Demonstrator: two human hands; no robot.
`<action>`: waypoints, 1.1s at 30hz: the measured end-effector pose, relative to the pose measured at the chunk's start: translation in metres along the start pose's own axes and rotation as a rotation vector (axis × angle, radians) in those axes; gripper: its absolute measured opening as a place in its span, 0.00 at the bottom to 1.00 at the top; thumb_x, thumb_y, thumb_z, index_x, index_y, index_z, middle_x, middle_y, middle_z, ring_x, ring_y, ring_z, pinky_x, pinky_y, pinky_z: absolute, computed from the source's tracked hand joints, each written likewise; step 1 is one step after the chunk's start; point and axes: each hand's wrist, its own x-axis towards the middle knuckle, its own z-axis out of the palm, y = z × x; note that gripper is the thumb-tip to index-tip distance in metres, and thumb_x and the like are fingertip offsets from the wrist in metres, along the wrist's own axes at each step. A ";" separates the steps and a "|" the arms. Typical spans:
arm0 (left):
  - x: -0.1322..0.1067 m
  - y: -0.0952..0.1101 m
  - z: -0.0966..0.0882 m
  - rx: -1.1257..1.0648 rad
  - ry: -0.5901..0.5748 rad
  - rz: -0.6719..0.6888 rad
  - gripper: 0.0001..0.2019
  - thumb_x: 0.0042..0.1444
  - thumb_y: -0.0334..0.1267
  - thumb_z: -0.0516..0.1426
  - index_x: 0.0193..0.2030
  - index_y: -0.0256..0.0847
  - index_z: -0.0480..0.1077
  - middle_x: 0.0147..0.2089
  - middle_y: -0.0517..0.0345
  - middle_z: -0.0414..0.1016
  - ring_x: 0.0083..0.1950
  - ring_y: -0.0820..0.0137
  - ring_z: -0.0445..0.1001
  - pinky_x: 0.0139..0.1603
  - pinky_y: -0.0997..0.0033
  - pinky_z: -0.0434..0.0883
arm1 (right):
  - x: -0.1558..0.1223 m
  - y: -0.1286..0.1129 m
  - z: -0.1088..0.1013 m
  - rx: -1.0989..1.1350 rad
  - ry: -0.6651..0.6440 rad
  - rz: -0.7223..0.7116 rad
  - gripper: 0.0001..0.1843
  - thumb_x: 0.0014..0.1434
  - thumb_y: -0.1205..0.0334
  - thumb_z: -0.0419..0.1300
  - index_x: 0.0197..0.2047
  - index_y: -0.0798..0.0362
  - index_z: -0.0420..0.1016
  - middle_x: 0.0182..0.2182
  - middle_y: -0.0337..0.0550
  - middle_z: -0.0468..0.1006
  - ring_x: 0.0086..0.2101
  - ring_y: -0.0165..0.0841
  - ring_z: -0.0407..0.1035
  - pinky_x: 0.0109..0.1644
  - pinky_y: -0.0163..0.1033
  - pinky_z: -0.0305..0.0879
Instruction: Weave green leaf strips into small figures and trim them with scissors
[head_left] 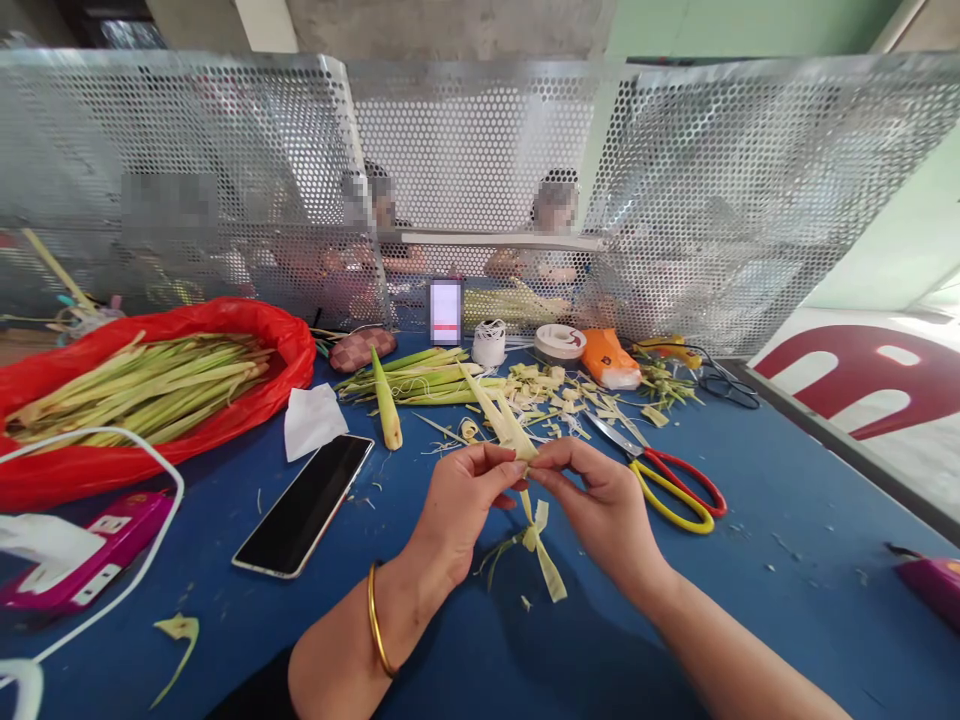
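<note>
My left hand and my right hand meet above the blue table, both pinching a pale yellow-green palm-leaf strip. The strip rises from my fingertips toward the back and its loose ends hang down between my wrists. A gold bangle circles my left wrist. Red-and-yellow scissors lie just right of my right hand. A black smartphone lies face up to the left of my left hand.
A red plastic bag full of green leaf strips sits far left. Cut leaves, scraps, a thread spool, a tape roll and an orange tool lie at the back. Perforated metal screens wall the table; people work behind them.
</note>
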 end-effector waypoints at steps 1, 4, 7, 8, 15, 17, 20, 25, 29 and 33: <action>0.000 0.000 0.000 0.020 0.001 0.017 0.07 0.43 0.37 0.66 0.27 0.38 0.74 0.26 0.59 0.75 0.31 0.72 0.74 0.29 0.76 0.67 | 0.000 0.001 0.001 0.029 0.007 0.045 0.05 0.58 0.64 0.62 0.30 0.51 0.74 0.28 0.39 0.78 0.32 0.34 0.72 0.38 0.38 0.68; -0.001 0.001 0.002 0.081 0.015 0.058 0.07 0.44 0.39 0.65 0.26 0.38 0.74 0.25 0.59 0.75 0.30 0.72 0.73 0.30 0.76 0.67 | 0.001 0.002 0.002 0.178 0.031 0.165 0.05 0.54 0.62 0.65 0.34 0.51 0.72 0.28 0.37 0.77 0.30 0.33 0.72 0.35 0.38 0.69; -0.002 0.002 0.003 0.130 0.004 0.079 0.08 0.46 0.40 0.65 0.26 0.37 0.75 0.25 0.57 0.75 0.30 0.72 0.73 0.30 0.76 0.67 | 0.003 0.002 0.001 0.304 0.009 0.229 0.12 0.53 0.61 0.65 0.40 0.50 0.69 0.27 0.37 0.78 0.29 0.34 0.74 0.36 0.40 0.70; -0.002 0.003 0.003 0.138 -0.009 0.081 0.08 0.46 0.40 0.64 0.26 0.37 0.75 0.26 0.57 0.75 0.31 0.71 0.73 0.30 0.76 0.67 | 0.003 0.001 0.001 0.304 -0.001 0.238 0.12 0.53 0.61 0.64 0.41 0.51 0.69 0.26 0.36 0.78 0.29 0.34 0.74 0.36 0.40 0.70; 0.000 0.003 0.002 0.183 -0.045 0.063 0.10 0.45 0.42 0.65 0.26 0.38 0.74 0.24 0.59 0.73 0.29 0.72 0.71 0.29 0.75 0.67 | 0.003 -0.002 -0.002 0.212 -0.014 0.217 0.06 0.55 0.62 0.62 0.35 0.51 0.68 0.22 0.33 0.73 0.23 0.30 0.70 0.29 0.35 0.66; 0.001 0.001 0.001 0.118 -0.042 0.030 0.11 0.46 0.43 0.64 0.25 0.37 0.73 0.23 0.60 0.72 0.27 0.74 0.70 0.29 0.76 0.66 | 0.001 -0.001 0.000 0.187 -0.016 0.141 0.04 0.58 0.62 0.61 0.33 0.51 0.68 0.24 0.33 0.71 0.23 0.28 0.69 0.28 0.34 0.66; 0.001 0.000 0.000 -0.010 -0.041 -0.061 0.10 0.45 0.41 0.64 0.24 0.37 0.72 0.23 0.60 0.71 0.25 0.76 0.67 0.26 0.77 0.64 | 0.000 0.000 0.001 0.104 -0.037 -0.023 0.04 0.60 0.65 0.58 0.33 0.51 0.70 0.27 0.35 0.73 0.26 0.28 0.70 0.32 0.34 0.67; 0.001 0.001 0.000 -0.164 -0.031 -0.166 0.07 0.45 0.38 0.63 0.24 0.36 0.73 0.22 0.60 0.69 0.23 0.78 0.65 0.24 0.80 0.63 | 0.001 0.004 -0.001 -0.071 -0.072 -0.197 0.06 0.57 0.69 0.63 0.38 0.50 0.73 0.32 0.38 0.77 0.32 0.30 0.71 0.38 0.34 0.68; 0.002 0.002 -0.001 -0.224 -0.024 -0.211 0.06 0.44 0.36 0.64 0.25 0.35 0.74 0.23 0.59 0.70 0.24 0.78 0.66 0.22 0.81 0.63 | 0.001 0.006 -0.002 -0.135 -0.070 -0.269 0.05 0.60 0.70 0.61 0.39 0.50 0.74 0.32 0.39 0.78 0.33 0.31 0.73 0.38 0.35 0.68; 0.002 0.001 -0.003 -0.284 -0.075 -0.254 0.06 0.42 0.35 0.65 0.28 0.35 0.75 0.28 0.58 0.73 0.27 0.76 0.70 0.23 0.79 0.66 | 0.000 0.006 -0.002 -0.144 -0.038 -0.281 0.05 0.61 0.69 0.60 0.36 0.50 0.75 0.31 0.38 0.78 0.32 0.31 0.72 0.38 0.36 0.67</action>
